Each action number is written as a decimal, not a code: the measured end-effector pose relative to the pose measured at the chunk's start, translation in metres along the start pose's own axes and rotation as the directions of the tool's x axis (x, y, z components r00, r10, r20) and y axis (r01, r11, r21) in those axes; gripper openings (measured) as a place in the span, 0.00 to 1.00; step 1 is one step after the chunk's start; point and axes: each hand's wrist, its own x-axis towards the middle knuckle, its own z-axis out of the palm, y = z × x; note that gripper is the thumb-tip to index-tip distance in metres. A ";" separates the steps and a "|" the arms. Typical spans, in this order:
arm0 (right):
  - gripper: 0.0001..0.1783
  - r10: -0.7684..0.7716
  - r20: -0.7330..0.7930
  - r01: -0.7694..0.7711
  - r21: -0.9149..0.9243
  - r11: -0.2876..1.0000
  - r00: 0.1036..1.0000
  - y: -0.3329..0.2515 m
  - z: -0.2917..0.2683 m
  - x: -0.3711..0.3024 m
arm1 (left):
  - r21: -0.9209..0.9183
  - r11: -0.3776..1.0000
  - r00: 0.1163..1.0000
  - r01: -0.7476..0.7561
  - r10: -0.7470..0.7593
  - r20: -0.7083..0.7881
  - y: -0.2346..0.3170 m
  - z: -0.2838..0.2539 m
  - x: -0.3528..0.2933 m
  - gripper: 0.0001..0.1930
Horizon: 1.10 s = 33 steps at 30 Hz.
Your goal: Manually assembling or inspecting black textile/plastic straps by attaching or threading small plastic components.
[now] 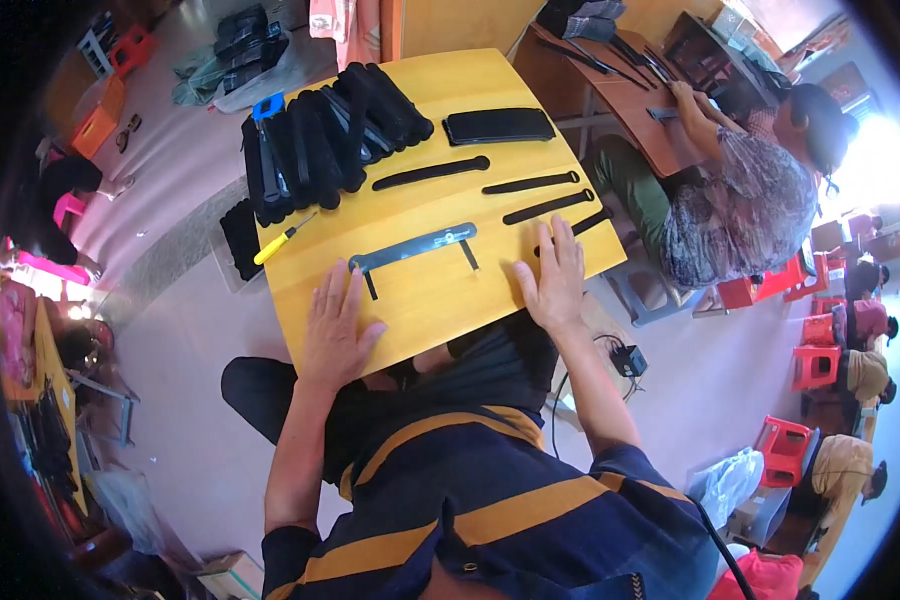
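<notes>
My left hand (334, 330) lies flat near the front left of the yellow table (430, 335), its fingers stretched out. Its fingertips are at the left end of a grey-black strip with rounded ends (410, 247); whether they touch it I cannot tell. Two short black bands (372, 285) stick out below the strip, one toward each end. On the right, my right hand (558, 283) rests open, thumb apart and nothing held. Its fingers partly cover a black strap (592, 222). Two similar straps (547, 207) with ringed ends lie just beyond.
Black strap bundles (320, 145) fill the table's far left, with a blue tool (268, 108) on them. A yellow-handled screwdriver (278, 243) lies at the left edge. A black stack (498, 125) and a longer strap (430, 173) lie farther back. A person (735, 205) works at the right.
</notes>
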 end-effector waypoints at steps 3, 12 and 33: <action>0.43 0.074 0.165 -0.069 -0.037 0.997 0.983 0.010 0.001 -0.019 | -0.011 1.000 0.999 -0.017 0.017 -0.034 -0.004 0.004 -0.001 0.42; 0.44 -0.002 0.250 -0.016 0.068 0.998 0.968 -0.016 -0.038 -0.064 | -0.045 0.999 0.995 -0.024 0.020 -0.101 -0.002 0.001 -0.005 0.37; 0.08 0.145 0.134 -0.161 0.968 0.193 0.980 -0.099 -0.107 -0.026 | -0.467 0.852 0.969 -0.235 0.165 -0.186 0.082 -0.017 0.000 0.18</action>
